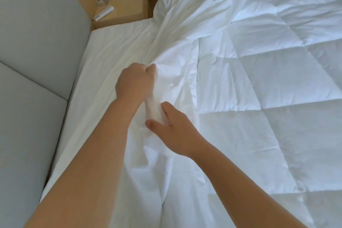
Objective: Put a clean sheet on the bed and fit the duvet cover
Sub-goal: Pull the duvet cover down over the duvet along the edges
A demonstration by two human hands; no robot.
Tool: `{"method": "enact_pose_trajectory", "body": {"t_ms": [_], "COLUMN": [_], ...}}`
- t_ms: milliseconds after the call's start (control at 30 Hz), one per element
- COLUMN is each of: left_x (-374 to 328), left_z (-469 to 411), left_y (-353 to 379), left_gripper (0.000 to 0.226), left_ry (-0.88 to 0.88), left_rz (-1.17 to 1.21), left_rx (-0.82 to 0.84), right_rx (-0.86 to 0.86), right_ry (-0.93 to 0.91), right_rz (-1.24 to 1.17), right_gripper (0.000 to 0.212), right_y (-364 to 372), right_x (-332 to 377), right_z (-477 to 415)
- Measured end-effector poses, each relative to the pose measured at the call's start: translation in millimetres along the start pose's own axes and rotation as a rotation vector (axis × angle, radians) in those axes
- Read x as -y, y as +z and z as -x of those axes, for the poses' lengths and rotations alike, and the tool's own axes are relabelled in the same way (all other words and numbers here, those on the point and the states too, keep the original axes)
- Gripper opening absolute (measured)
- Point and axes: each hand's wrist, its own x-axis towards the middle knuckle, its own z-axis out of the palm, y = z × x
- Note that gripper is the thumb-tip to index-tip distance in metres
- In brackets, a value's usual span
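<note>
Head view: at the far left stands a grey padded headboard point(37, 61), with a light brown wooden bedside counter point(127, 11) beyond its far end. Beside the headboard lies the white fitted sheet point(111, 57), already on the mattress and lightly creased.

The left hand point(134, 83) is a fist, fingers clamped on a gather of the smooth white duvet cover point(185, 29). Just beside it, the right hand point(175, 131) has thumb and fingers closed round the same twisted roll of cover. To the right the white quilted duvet point(268, 79) spreads over the rest of the bed, mostly bare; whether any of it sits inside the cover cannot be told.

The likely trouble is a hard pull. With the cover bunched into a rope, it may stay twisted instead of sliding over the duvet, or it may slip from either fist. A tug could also drag and wrinkle the sheet beneath.

The cover's long axis follows the headboard, running from the near edge of the bed towards the bedside counter, where its far end is heaped up.
</note>
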Motion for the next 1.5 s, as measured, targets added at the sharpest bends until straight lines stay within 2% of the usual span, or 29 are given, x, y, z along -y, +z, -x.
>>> {"method": "enact_pose_trajectory", "body": {"t_ms": [100, 233, 300, 400, 467, 500, 567, 633, 767, 833, 867, 967, 1000, 1033, 1067, 1100, 1167, 1200, 1233, 1267, 1333, 1367, 1433, 1467, 1500], "left_x": [11.2, 17.1, 25.6, 31.0, 25.6, 23.1, 15.8, 10.1, -8.6, -14.4, -15.7, -15.5, -16.7, -19.7, -24.8, -25.9, -25.3, -26.3, -24.2, -27.1, -17.3, -11.6, 0.7, 4.8, 6.5], "left_z": [-16.1, -35.0, -45.6, -59.2, -70.5, -73.1, -84.5, -99.5, -130.7, -146.9, -156.2, -179.6, -185.6, -190.0, -191.9, -197.2, -206.0, -206.7, -207.8, -202.1, -202.6, -202.7, -205.7, -208.3, -214.8], "left_y": [-20.0, -30.0, -28.2, -11.9, 14.7, 26.7, 59.5, 96.7, 165.3, 192.5, 203.8, 224.9, 227.7, 225.8, 218.7, 215.0, 209.4, 204.0, 200.4, 194.1, 194.1, 199.0, 207.3, 205.3, 205.3], "left_gripper": [0.055, 0.055, 0.047, 0.028, 0.029, 0.03, 0.039, 0.047, 0.066, 0.07, 0.065, 0.027, 0.025, 0.025, 0.027, 0.028, 0.025, 0.022, 0.022, 0.029, 0.043, 0.041, 0.032, 0.029, 0.028], "left_ry": [0.061, 0.084, 0.042, -0.049, -0.085, -0.098, -0.07, 0.035, 0.321, 0.373, 0.38, 0.399, 0.422, 0.354, 0.211, 0.066, -0.167, -0.308, -0.324, -0.229, -0.164, -0.089, 0.073, 0.08, 0.034], "left_rz": [-0.02, -0.119, -0.309, -0.637, -0.599, -0.505, -0.281, -0.211, -0.4, -0.539, -0.596, -0.6, -0.544, -0.421, -0.101, 0.091, 0.253, 0.429, 0.736, 0.83, 0.608, 0.337, -0.06, -0.076, -0.017], "left_rx": [-0.139, -0.143, -0.004, 0.451, 0.668, 0.7, 0.599, 0.374, 0.128, 0.055, 0.035, -0.036, -0.08, -0.119, -0.134, -0.131, -0.033, 0.029, 0.115, 0.271, 0.486, 0.446, 0.175, 0.05, -0.066], "right_rx": [0.021, -0.082, -0.161, -0.29, -0.347, -0.355, -0.39, -0.432, -0.425, -0.409, -0.406, -0.392, -0.381, -0.366, -0.346, -0.328, -0.324, -0.335, -0.345, -0.348, -0.322, -0.325, -0.441, -0.506, -0.544], "right_ry": [0.049, 0.129, 0.153, 0.2, 0.224, 0.235, 0.248, 0.276, 0.321, 0.311, 0.316, 0.339, 0.341, 0.337, 0.328, 0.318, 0.296, 0.289, 0.284, 0.271, 0.244, 0.244, 0.247, 0.211, 0.146], "right_rz": [-0.178, -0.331, -0.343, -0.316, -0.304, -0.292, -0.288, -0.318, -0.389, -0.435, -0.458, -0.565, -0.623, -0.67, -0.704, -0.732, -0.787, -0.815, -0.851, -0.892, -0.99, -1.013, -0.901, -0.846, -0.828], "right_gripper": [0.035, 0.024, 0.019, 0.014, 0.011, 0.011, 0.018, 0.027, 0.019, 0.028, 0.034, 0.037, 0.036, 0.035, 0.038, 0.041, 0.05, 0.055, 0.058, 0.057, 0.042, 0.032, 0.009, 0.004, 0.011], "right_y": [3.4, 1.0, -4.4, -16.7, -29.3, -35.9, -52.8, -71.5, -106.6, -117.1, -119.9, -123.6, -124.1, -124.6, -125.3, -126.7, -133.2, -137.4, -142.6, -147.9, -151.5, -148.9, -142.1, -139.3, -138.0], "right_x": [-4.1, -12.7, -17.3, -27.9, -39.5, -43.9, -58.2, -75.8, -118.7, -140.3, -148.6, -163.8, -166.3, -168.2, -168.9, -166.8, -162.1, -158.7, -154.0, -149.8, -143.8, -140.7, -137.5, -132.4, -124.3], "right_z": [-9.5, -29.1, -41.5, -68.4, -90.7, -99.2, -119.3, -139.3, -178.2, -196.6, -205.0, -230.0, -237.6, -244.9, -252.5, -259.2, -271.9, -277.7, -282.4, -286.9, -295.4, -297.8, -305.9, -310.8, -314.2]}}
